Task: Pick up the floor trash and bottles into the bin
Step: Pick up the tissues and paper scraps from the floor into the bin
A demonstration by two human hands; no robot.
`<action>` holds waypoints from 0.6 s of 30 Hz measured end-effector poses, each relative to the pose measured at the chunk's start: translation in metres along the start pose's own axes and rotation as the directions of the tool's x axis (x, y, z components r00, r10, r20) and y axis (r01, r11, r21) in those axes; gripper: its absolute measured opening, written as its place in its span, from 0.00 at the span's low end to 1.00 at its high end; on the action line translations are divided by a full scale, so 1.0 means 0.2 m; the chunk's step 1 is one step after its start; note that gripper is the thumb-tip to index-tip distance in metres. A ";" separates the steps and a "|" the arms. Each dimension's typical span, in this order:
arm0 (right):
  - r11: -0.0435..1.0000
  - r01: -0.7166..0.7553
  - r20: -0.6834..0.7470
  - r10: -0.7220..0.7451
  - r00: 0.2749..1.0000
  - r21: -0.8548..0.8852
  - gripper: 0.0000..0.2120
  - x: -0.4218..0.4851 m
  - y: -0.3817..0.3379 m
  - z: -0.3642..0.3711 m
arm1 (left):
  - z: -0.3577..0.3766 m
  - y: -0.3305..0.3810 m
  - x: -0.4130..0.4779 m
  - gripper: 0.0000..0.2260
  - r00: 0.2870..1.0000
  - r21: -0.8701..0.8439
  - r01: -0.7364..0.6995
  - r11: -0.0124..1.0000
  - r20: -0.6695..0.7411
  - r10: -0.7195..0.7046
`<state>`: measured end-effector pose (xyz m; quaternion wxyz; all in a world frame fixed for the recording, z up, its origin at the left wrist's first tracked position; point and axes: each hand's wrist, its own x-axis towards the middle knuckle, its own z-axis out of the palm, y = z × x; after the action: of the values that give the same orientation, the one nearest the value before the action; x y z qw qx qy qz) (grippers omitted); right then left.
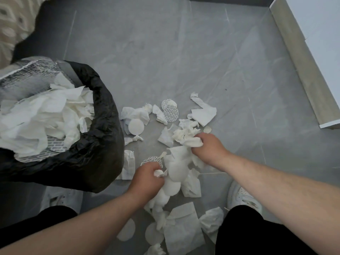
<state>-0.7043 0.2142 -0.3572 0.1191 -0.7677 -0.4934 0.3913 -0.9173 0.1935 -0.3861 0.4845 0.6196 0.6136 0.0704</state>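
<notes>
Head view: right hand (209, 147) fingers (199, 138) are curled tight on a crumpled tissue (190, 141). Left hand (147, 178) fingers (150, 166) are curled too, pinching a small paper wad (159, 173) at the pile's edge. Both hands are down at the grey floor (202, 61), mid-litter.

Around them: more tissues, white round pads (136, 126), printed foil seals (171, 114), and a flat paper sheet (182, 230) nearer the shoe (241, 197). No bottles in view. Bin (104, 126) w/ black liner stands just left of the pile, already heaped w/ tissue.

Handling, my guess: all v. light, soft, crushable, nothing fragile. Bunch several pieces per fistful & squeeze so bits don't drop. Seals & pads lie flat on the tile, prob. slippery, so lift at an edge or sweep them onto paper. Bin looks near full; load may need pressing down.
</notes>
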 end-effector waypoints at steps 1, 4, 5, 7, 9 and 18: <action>0.999 -0.003 -0.018 0.004 1.000 0.051 0.06 0.01 -0.04 -0.04 | -0.03 0.05 0.01 0.03 1.000 -0.031 0.004 0.999 -0.006 -0.004; 0.978 -0.024 -0.071 0.040 0.997 0.209 0.04 0.03 -0.14 -0.18 | -0.12 0.24 0.04 0.07 1.000 -0.143 -0.002 0.990 -0.007 0.001; 0.971 -0.028 -0.086 0.050 0.995 0.238 0.03 0.02 -0.17 -0.22 | -0.16 0.31 0.04 0.07 1.000 -0.166 -0.007 0.986 -0.003 0.007; 0.956 -0.012 -0.098 0.043 0.994 0.291 0.04 0.02 -0.24 -0.30 | -0.26 0.44 0.03 0.07 0.999 -0.203 -0.035 0.978 0.002 0.037; 0.945 -0.002 -0.109 0.040 0.993 0.327 0.04 0.00 -0.32 -0.38 | -0.38 0.54 0.03 0.05 0.997 -0.207 -0.073 0.976 -0.019 0.071; 0.890 0.098 -0.194 -0.011 0.981 0.446 0.04 -0.13 -0.69 -0.63 | -0.94 0.73 -0.15 0.04 0.978 -0.035 -0.173 0.984 -0.127 0.168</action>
<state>-0.7115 0.2852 -0.1824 0.3511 -0.7378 -0.3965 0.4186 -0.9509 0.2975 -0.1729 0.4520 0.6531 0.5850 0.1638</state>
